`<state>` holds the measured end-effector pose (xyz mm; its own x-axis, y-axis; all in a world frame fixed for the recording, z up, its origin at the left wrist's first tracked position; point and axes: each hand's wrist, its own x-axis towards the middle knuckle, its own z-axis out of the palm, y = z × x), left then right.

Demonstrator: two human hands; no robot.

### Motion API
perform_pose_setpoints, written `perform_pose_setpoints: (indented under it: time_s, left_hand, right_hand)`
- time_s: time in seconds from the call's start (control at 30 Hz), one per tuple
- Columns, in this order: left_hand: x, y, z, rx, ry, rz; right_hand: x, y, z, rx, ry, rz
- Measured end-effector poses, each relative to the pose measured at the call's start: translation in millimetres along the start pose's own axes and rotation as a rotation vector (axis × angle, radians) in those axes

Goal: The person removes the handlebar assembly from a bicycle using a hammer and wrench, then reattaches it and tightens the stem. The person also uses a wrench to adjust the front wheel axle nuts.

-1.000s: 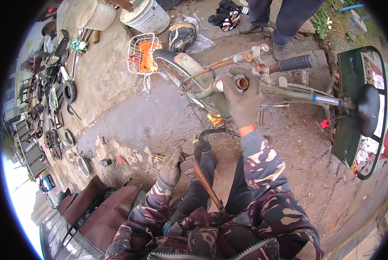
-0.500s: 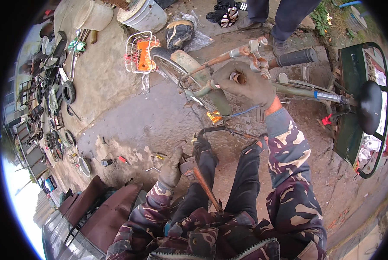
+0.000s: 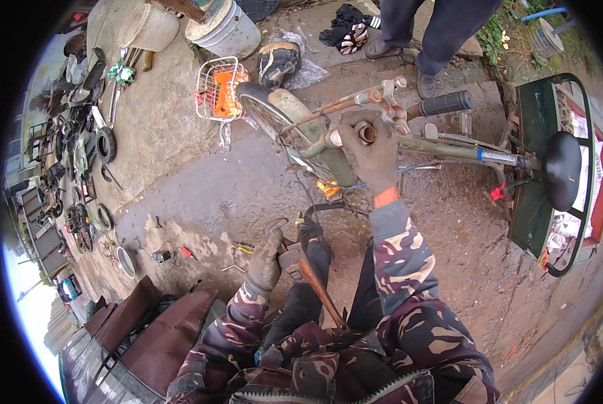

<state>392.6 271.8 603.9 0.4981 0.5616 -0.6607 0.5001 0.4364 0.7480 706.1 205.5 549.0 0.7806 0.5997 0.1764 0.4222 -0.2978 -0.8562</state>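
My left hand, gloved, is closed around the metal head of a claw hammer. Its wooden handle slants down toward my lap. In front of me stands an old green bicycle with rusty handlebars and a black grip. My gloved right hand is closed around a rusty tube at the front of the frame, its round open end showing between thumb and fingers. Loose cables hang beside the front wheel. My palm hides the tube's lower part.
A wire basket holding something orange sits beyond the wheel, near white buckets. Another person's legs stand at the far side. Pliers and a red-handled tool lie on the ground. Tyres and scrap line the left.
My right forearm has swung left, and the hand has turned more upright around the rusty tube. The handlebars have shifted slightly left and down. My left hand keeps the hammer in place.
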Motion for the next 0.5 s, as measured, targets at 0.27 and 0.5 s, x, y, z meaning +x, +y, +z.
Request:
perform_pose_setpoints:
  time_s: [0.27, 0.5]
  left_hand:
    - [-1.2, -3.8, -13.5, 0.115, 0.024, 0.019]
    - [-20.2, 21.1, -14.0, 0.129, 0.058, -0.001]
  right_hand:
    - [5.3, -6.4, -14.4, 0.144, -0.052, -0.009]
    - [-12.1, -14.1, 34.4, -0.293, 0.324, 0.069]
